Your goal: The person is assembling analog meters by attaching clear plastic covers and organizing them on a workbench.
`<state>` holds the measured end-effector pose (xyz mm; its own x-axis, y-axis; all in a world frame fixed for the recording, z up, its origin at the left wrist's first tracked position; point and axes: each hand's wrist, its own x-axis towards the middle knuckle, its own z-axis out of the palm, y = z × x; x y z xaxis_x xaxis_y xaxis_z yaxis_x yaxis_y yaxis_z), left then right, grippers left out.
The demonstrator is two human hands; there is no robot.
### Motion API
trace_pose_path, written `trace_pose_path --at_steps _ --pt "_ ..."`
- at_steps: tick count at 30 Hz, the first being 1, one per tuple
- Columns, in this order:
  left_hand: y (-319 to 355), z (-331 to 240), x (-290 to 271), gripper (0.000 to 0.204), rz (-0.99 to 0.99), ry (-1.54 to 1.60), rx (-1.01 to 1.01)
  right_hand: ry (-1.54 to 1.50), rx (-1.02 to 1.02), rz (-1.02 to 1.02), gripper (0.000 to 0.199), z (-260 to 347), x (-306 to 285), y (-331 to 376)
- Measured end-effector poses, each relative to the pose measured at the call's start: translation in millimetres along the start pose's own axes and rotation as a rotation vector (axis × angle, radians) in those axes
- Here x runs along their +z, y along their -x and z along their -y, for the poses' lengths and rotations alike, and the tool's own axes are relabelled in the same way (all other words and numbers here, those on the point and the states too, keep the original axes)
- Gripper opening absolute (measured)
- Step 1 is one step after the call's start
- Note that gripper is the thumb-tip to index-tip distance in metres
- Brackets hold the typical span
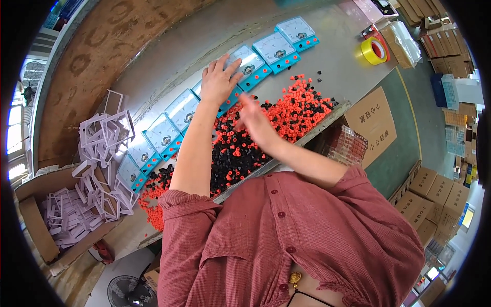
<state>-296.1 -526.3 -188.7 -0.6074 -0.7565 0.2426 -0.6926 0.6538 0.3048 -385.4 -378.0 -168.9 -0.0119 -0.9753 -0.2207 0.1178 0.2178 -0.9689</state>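
Observation:
A slanting row of panel meters with clear faces and blue bases crosses the table; one meter [248,62] lies just beyond my left hand. My left hand [219,82] rests over the row, palm down with fingers spread, hiding much of the meter beneath it. Small red and black knob-like caps sit along the blue bases. Close by, my right hand [254,121] is over the cap pile, its fingertips near the blue base under my left hand. Those fingers are smeared by motion, so any cap in them cannot be made out. Loose red caps [302,110] and black caps [230,161] are heaped along the near edge.
White plastic frames [105,138] are piled at the left, above a cardboard box [38,230] with more frames. Yellow tape [373,51] lies at the far right. A flattened carton [376,128] stands beyond the table's raised edge. Stacked cartons [429,197] line the right.

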Motion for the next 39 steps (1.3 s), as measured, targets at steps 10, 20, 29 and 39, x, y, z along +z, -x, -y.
trace_pose_path --at_steps 10,20,29,39 --pt "1.6 -0.4 1.1 0.034 0.004 -0.005 -0.018 -0.281 0.111 0.062 0.060 -4.1 65.0 26.0" --pt "1.2 -1.4 0.0 0.034 -0.003 0.010 -0.011 -0.195 -0.198 -0.262 0.055 2.6 48.4 5.5" --pt "1.6 -1.6 -0.5 0.034 0.009 0.030 -0.033 -0.124 0.022 -0.152 0.065 9.4 34.0 2.8" --pt "17.2 -0.2 -25.2 0.028 -0.179 -0.032 0.014 0.373 -0.227 0.022 0.026 14.7 -1.3 -0.3"
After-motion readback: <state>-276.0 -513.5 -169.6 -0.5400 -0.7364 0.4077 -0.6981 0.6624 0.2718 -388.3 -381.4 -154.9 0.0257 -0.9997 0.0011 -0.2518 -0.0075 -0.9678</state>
